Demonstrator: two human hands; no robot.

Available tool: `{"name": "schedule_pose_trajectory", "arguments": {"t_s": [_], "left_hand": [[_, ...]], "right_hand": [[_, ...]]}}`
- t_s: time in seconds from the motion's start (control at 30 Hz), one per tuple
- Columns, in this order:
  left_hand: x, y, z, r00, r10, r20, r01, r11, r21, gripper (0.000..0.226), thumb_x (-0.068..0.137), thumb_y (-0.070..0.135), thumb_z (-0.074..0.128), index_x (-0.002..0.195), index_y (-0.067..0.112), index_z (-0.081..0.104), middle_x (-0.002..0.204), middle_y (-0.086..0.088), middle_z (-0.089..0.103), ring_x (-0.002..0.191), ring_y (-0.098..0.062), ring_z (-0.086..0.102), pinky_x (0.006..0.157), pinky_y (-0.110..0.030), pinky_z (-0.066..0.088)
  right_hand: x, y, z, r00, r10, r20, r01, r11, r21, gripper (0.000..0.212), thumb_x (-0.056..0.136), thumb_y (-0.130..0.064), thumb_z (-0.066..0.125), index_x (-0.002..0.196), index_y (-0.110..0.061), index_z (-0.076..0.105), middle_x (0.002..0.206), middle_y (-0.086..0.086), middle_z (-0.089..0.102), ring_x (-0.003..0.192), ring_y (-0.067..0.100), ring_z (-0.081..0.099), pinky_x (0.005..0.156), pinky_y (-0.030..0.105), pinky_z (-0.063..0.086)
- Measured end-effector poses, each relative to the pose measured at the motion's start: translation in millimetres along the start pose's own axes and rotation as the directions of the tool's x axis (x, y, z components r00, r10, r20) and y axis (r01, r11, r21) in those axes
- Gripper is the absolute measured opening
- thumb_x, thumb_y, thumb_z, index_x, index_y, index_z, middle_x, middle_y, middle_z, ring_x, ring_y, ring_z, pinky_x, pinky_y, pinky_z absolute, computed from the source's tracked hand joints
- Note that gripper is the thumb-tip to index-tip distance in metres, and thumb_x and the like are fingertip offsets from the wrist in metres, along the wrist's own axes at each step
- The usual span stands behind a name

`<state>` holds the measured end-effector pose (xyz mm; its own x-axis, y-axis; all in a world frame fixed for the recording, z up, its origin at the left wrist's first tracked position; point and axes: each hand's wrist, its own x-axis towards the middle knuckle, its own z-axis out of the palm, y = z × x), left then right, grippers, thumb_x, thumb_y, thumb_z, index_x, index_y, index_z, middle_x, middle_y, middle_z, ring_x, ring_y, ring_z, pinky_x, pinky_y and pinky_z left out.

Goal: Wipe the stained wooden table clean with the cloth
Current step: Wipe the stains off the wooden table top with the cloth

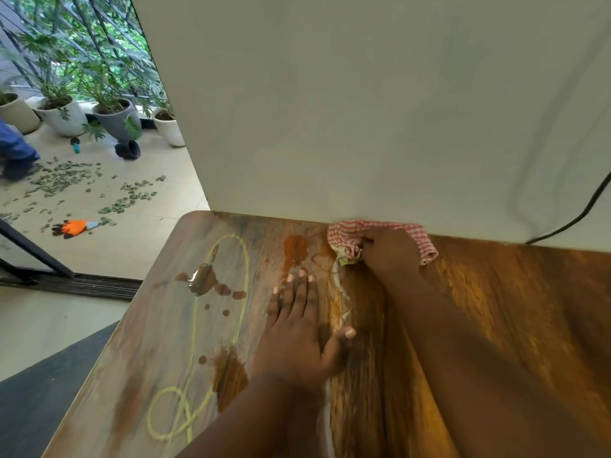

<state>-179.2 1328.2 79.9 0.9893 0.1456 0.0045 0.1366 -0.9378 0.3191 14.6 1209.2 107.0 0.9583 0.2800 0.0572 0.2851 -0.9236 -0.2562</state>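
The wooden table fills the lower frame and butts against a white wall. My right hand is shut on a red-and-white checked cloth, pressed on the table's far edge by the wall. My left hand lies flat, fingers spread, on the table's middle. Left of it are stains: an orange-brown patch, a dark brown puddle with drops, a rust-brown splash and yellow looping lines. The table's right half looks glossy and free of marks.
The white wall rises right behind the table; a black cable hangs down it at the right. Left of the table, the floor holds potted plants, scattered green leaves, an orange glove and a person's blue-clad leg.
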Motion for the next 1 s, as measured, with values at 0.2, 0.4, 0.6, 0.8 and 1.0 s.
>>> {"name": "schedule_pose_trajectory", "arguments": {"t_s": [0.2,0.4,0.6,0.8,1.0], "left_hand": [[-2,1,-3,1.000,-0.015,-0.022,0.016,1.000,0.014,0.094,0.084,0.079,-0.005,0.147,0.013,-0.028,0.155,-0.005,-0.032,0.141,-0.016,-0.035,0.118,-0.038,-0.016],[-2,1,-3,1.000,0.008,-0.031,-0.008,1.000,0.001,0.093,0.085,0.077,-0.003,0.147,0.013,-0.027,0.155,-0.006,-0.033,0.140,-0.016,-0.036,0.117,-0.038,-0.019],[-3,3,-5,0.997,-0.007,-0.081,0.005,1.000,-0.027,0.093,0.086,0.078,-0.002,0.148,0.013,-0.026,0.152,-0.003,-0.037,0.141,-0.015,-0.035,0.114,-0.032,-0.023],[-3,2,-5,0.997,0.006,-0.076,-0.010,0.999,-0.050,0.093,0.087,0.077,0.004,0.145,0.014,-0.032,0.151,-0.005,-0.041,0.140,-0.016,-0.037,0.113,-0.031,-0.026],[-3,2,-2,0.995,-0.006,-0.097,0.004,1.000,-0.023,0.091,0.088,0.076,0.001,0.145,0.014,-0.032,0.150,-0.003,-0.041,0.141,-0.017,-0.035,0.116,-0.035,-0.020]], "right_hand": [[-5,-50,10,0.981,-0.189,0.037,0.188,0.981,0.047,0.035,0.089,-0.021,0.052,0.120,-0.032,0.065,0.124,0.005,0.064,0.116,0.034,0.051,0.097,0.041,0.041],[8,-6,-3,0.976,-0.161,0.145,0.150,0.985,0.084,0.034,0.087,-0.024,0.053,0.118,-0.030,0.066,0.126,0.003,0.063,0.113,0.026,0.057,0.097,0.036,0.044],[-3,-63,15,0.924,-0.371,0.092,0.363,0.927,0.093,0.030,0.095,-0.029,0.048,0.119,-0.034,0.066,0.117,0.000,0.068,0.104,0.021,0.059,0.085,0.030,0.045],[21,-15,-9,0.881,-0.358,0.310,0.311,0.931,0.191,0.029,0.085,-0.022,0.061,0.111,-0.029,0.071,0.120,0.000,0.067,0.107,0.018,0.060,0.091,0.031,0.047],[3,-58,27,0.940,-0.299,0.164,0.291,0.954,0.070,0.036,0.098,-0.039,0.037,0.131,-0.049,0.048,0.143,-0.005,0.049,0.133,0.033,0.035,0.108,0.050,0.022]]}}
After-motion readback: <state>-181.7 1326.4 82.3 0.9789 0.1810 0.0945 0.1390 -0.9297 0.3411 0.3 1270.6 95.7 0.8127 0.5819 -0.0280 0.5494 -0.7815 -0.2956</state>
